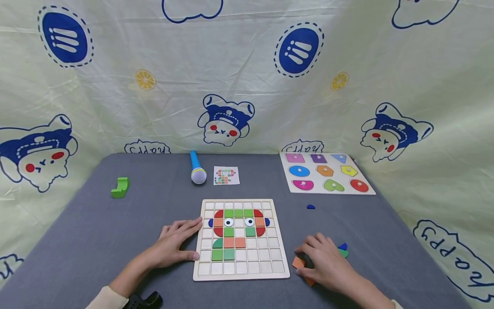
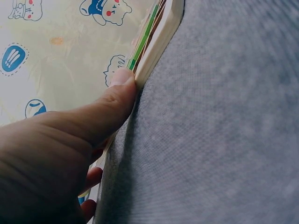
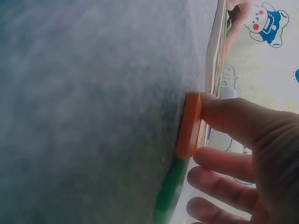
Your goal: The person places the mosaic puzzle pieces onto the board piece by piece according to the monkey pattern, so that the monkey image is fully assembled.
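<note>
On the pale, gridded square board (image 1: 241, 277), the coloured-tile face (image 1: 239, 213) looks laid, the body (image 1: 229, 243) only partly. The left hand (image 1: 175, 242), fingers spread, touches the board's edge; the right hand (image 1: 325, 259) touches flat orange blocks (image 1: 297, 262), grip unclear.

My left grip (image 2: 56, 149), lower left, touches the pale board (image 2: 160, 42) at upper centre; grey table (image 2: 219, 116) fills the right.

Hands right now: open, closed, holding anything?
Left hand: open, touching the left edge of the board.
Right hand: at an orange block; whether gripping it cannot be told.
</note>
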Motion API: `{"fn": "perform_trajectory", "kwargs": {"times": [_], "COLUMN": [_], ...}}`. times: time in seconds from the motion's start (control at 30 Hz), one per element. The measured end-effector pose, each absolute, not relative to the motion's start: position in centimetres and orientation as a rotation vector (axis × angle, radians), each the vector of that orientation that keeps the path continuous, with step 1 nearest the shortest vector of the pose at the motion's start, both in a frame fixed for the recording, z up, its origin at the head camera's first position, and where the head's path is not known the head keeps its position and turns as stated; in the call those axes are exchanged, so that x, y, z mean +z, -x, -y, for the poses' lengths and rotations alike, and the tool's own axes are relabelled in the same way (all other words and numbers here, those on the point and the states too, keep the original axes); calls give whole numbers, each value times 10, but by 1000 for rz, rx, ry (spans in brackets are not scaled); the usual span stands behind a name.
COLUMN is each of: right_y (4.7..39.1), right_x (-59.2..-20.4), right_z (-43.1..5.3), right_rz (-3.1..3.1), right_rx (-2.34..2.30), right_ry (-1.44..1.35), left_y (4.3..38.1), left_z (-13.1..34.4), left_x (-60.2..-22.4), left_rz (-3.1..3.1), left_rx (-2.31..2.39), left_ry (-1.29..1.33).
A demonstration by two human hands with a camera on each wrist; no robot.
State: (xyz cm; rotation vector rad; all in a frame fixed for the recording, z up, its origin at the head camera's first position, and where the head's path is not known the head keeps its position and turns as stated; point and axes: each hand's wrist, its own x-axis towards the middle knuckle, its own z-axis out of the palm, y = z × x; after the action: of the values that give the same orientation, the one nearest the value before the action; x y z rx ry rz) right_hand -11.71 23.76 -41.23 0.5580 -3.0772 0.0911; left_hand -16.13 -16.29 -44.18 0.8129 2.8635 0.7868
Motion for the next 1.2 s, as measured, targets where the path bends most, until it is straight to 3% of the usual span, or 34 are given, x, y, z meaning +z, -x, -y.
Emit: {"fn": "perform_trajectory", "kwargs": {"times": [1.2], "right_y": [117], "right_x": [-416], "right_z": [-251], "right_rz": [3060], "right_rx": [144], "right_ry": [-488], "left_y": [160], "left_z": [163], "left_x": [-440], "left_rz": [-2869], "left_rx": [784], "left_ry": [-840]}}
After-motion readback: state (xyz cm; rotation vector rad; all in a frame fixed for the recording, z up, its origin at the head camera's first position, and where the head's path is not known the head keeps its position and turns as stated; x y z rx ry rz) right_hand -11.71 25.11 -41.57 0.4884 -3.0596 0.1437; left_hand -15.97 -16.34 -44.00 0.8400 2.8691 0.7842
